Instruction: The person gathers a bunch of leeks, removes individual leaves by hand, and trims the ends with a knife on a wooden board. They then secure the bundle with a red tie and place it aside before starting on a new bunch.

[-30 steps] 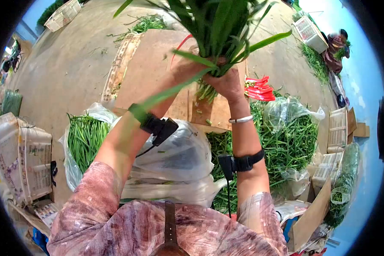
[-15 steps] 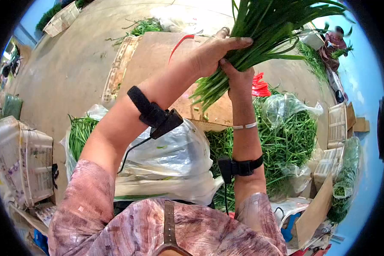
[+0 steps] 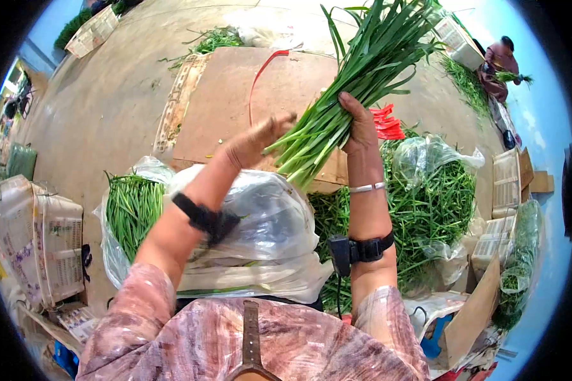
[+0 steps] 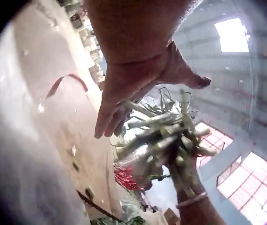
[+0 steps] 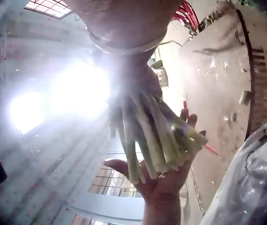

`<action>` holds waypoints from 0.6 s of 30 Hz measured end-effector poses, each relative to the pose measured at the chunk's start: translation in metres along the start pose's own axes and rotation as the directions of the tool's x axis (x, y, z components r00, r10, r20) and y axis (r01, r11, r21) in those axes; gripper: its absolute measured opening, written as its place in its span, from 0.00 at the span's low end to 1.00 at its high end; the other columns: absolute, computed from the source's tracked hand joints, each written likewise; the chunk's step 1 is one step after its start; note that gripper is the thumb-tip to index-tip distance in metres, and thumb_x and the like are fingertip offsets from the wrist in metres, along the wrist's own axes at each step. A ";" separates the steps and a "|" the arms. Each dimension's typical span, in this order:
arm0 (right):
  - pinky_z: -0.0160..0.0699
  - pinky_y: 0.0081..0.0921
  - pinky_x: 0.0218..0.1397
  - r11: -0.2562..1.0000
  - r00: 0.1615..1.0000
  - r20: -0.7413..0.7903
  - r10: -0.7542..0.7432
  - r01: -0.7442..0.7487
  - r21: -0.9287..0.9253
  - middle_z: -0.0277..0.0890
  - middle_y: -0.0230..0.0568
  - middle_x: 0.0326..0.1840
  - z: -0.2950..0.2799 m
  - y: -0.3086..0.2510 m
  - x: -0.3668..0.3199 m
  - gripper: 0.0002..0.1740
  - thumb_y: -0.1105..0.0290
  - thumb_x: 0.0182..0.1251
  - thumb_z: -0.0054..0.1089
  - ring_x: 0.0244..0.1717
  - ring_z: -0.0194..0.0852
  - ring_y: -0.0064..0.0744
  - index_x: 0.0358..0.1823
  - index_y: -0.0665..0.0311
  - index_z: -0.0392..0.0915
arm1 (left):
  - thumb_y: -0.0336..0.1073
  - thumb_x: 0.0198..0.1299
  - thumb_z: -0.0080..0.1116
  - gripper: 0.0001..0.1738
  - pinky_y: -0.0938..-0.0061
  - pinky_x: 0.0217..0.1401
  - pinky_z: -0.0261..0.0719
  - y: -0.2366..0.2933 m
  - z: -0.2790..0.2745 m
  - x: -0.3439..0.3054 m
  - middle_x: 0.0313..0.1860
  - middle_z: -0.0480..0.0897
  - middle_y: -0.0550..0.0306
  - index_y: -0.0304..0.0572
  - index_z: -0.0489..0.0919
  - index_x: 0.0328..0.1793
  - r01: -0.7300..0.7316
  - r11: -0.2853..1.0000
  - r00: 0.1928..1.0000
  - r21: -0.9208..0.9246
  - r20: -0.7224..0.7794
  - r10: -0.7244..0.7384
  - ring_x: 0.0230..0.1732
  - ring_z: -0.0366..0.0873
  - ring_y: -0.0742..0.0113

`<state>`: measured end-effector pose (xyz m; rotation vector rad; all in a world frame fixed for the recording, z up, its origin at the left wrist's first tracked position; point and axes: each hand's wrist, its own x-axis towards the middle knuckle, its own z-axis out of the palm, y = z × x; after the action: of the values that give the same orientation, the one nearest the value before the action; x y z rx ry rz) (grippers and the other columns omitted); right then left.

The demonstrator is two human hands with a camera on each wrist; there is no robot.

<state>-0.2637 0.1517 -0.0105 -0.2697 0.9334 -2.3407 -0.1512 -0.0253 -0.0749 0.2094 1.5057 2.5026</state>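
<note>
Centrally, over the flat brown board [image 3: 292, 79], my right hand [image 3: 362, 130] gripped the long-leaved green bundle [image 3: 324, 124]; my left hand [image 3: 259, 140], thumb spread, hovered beside it.

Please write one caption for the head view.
Right hand grips a bundle of leafy green stalks, open left hand near its lower ends.

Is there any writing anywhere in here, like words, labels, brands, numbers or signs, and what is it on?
None that can be read.
Off-white plastic crates at the picture's left edge: purplish marks, too small and blurred to tell whether they are lettering.
Bright red strips bunched together: no text legible.
Black device strapped to the right forearm: no text legible.
</note>
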 end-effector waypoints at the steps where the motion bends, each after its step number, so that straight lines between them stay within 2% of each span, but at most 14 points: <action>1: 0.85 0.35 0.36 1.000 1.000 -0.027 0.016 -0.016 -0.008 0.78 0.44 0.32 -0.008 0.009 0.007 0.13 0.75 0.51 0.61 0.30 0.80 0.39 0.39 0.71 0.73 | 0.72 0.46 0.53 0.51 0.71 0.53 0.70 -0.002 0.023 -0.010 0.57 0.72 0.58 0.44 0.60 0.68 0.072 0.997 0.995 -0.033 -0.063 -0.074 0.54 0.70 0.68; 2: 0.85 0.35 0.36 1.000 0.999 -0.030 0.023 -0.023 -0.010 0.78 0.44 0.32 -0.018 0.019 0.012 0.13 0.75 0.51 0.61 0.30 0.80 0.39 0.39 0.71 0.73 | 0.73 0.42 0.55 0.55 0.74 0.50 0.73 -0.002 0.046 -0.018 0.55 0.74 0.57 0.40 0.60 0.68 0.141 0.987 0.982 -0.071 -0.119 -0.149 0.52 0.72 0.69; 4: 0.85 0.37 0.38 0.996 0.997 0.013 0.075 -0.074 -0.047 0.78 0.46 0.35 -0.023 0.033 0.016 0.14 0.74 0.53 0.60 0.30 0.80 0.39 0.42 0.69 0.73 | 0.66 0.42 0.63 0.48 0.74 0.48 0.74 -0.027 0.050 -0.023 0.49 0.76 0.58 0.40 0.66 0.62 0.151 0.985 0.983 -0.088 -0.088 -0.158 0.48 0.74 0.69; 5: 0.85 0.35 0.36 0.994 0.996 -0.056 0.073 -0.077 -0.079 0.78 0.45 0.34 -0.020 0.037 0.011 0.12 0.75 0.52 0.59 0.27 0.79 0.38 0.39 0.69 0.73 | 0.59 0.43 0.67 0.40 0.73 0.48 0.74 -0.037 0.057 -0.023 0.44 0.77 0.58 0.41 0.69 0.57 0.136 0.985 0.978 -0.103 -0.146 -0.151 0.47 0.74 0.69; 6: 0.85 0.33 0.35 0.983 0.979 -0.110 0.174 -0.179 -0.034 0.78 0.44 0.32 -0.025 0.043 0.016 0.13 0.75 0.53 0.59 0.28 0.80 0.36 0.41 0.70 0.73 | 0.52 0.44 0.69 0.35 0.73 0.48 0.74 -0.041 0.064 -0.019 0.42 0.79 0.56 0.40 0.71 0.55 0.164 0.984 0.967 -0.068 -0.184 -0.174 0.46 0.76 0.68; 8: 0.83 0.32 0.30 0.968 0.958 -0.139 0.252 -0.252 0.017 0.77 0.41 0.27 -0.035 0.053 0.022 0.07 0.76 0.53 0.59 0.24 0.78 0.34 0.34 0.69 0.75 | 0.40 0.46 0.68 0.27 0.71 0.48 0.76 -0.042 0.072 -0.018 0.39 0.81 0.53 0.38 0.72 0.52 0.273 0.952 0.917 -0.139 -0.260 -0.301 0.43 0.79 0.63; 9: 0.82 0.32 0.28 0.964 0.953 -0.150 0.264 -0.264 0.016 0.77 0.40 0.25 -0.034 0.055 0.023 0.06 0.75 0.53 0.60 0.23 0.78 0.33 0.33 0.69 0.76 | 0.40 0.46 0.68 0.27 0.71 0.48 0.76 -0.042 0.074 -0.018 0.39 0.81 0.53 0.38 0.72 0.52 0.276 0.951 0.917 -0.139 -0.258 -0.304 0.43 0.79 0.63; 11: 0.82 0.31 0.28 0.961 0.947 -0.170 0.272 -0.275 0.010 0.77 0.40 0.26 -0.031 0.057 0.026 0.08 0.74 0.53 0.61 0.23 0.78 0.34 0.34 0.69 0.76 | 0.31 0.47 0.66 0.21 0.68 0.46 0.79 -0.042 0.077 -0.016 0.39 0.81 0.49 0.36 0.73 0.48 0.214 0.892 0.926 -0.398 -0.208 -0.315 0.40 0.81 0.60; 13: 0.83 0.30 0.29 0.956 0.943 -0.164 0.290 -0.294 0.000 0.78 0.40 0.26 -0.034 0.057 0.030 0.09 0.73 0.53 0.62 0.22 0.78 0.33 0.34 0.69 0.76 | 0.28 0.49 0.63 0.18 0.69 0.43 0.80 -0.037 0.080 -0.015 0.37 0.81 0.49 0.35 0.73 0.46 0.214 0.867 0.912 -0.451 -0.226 -0.342 0.37 0.81 0.60; 15: 0.82 0.32 0.37 0.938 0.933 -0.141 0.330 -0.341 -0.061 0.79 0.44 0.34 -0.047 0.056 0.037 0.17 0.66 0.53 0.65 0.33 0.79 0.35 0.39 0.72 0.76 | 0.26 0.50 0.61 0.14 0.69 0.40 0.81 -0.042 0.076 -0.012 0.35 0.81 0.48 0.34 0.74 0.43 0.208 0.838 0.896 -0.505 -0.245 -0.370 0.35 0.81 0.61; 16: 0.82 0.32 0.37 0.938 0.933 -0.142 0.331 -0.342 -0.062 0.79 0.44 0.34 -0.048 0.050 0.034 0.17 0.66 0.53 0.65 0.33 0.79 0.35 0.39 0.72 0.76 | 0.26 0.50 0.60 0.12 0.72 0.37 0.80 -0.049 0.069 -0.008 0.32 0.80 0.51 0.33 0.73 0.41 0.221 0.784 0.881 -0.580 -0.225 -0.415 0.33 0.80 0.64; 17: 0.79 0.34 0.43 0.904 0.943 -0.211 0.259 -0.313 -0.291 0.77 0.45 0.38 -0.049 0.042 0.029 0.25 0.60 0.54 0.64 0.41 0.75 0.35 0.46 0.73 0.71 | 0.25 0.51 0.59 0.09 0.76 0.33 0.79 -0.057 0.064 -0.005 0.30 0.78 0.53 0.33 0.73 0.39 0.232 0.724 0.866 -0.649 -0.200 -0.457 0.31 0.78 0.66; 18: 0.75 0.35 0.48 0.815 0.951 -0.261 0.168 -0.283 -0.506 0.75 0.46 0.43 -0.050 0.031 0.023 0.33 0.55 0.55 0.63 0.48 0.71 0.36 0.53 0.75 0.66 | 0.25 0.51 0.59 0.09 0.76 0.33 0.79 -0.059 0.062 -0.004 0.30 0.78 0.53 0.33 0.73 0.39 0.234 0.724 0.869 -0.649 -0.195 -0.455 0.31 0.78 0.66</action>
<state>-0.2869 0.1481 -0.0692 -0.1251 1.6331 -1.8651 -0.1272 0.0534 -0.0978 -0.5978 0.6366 2.6137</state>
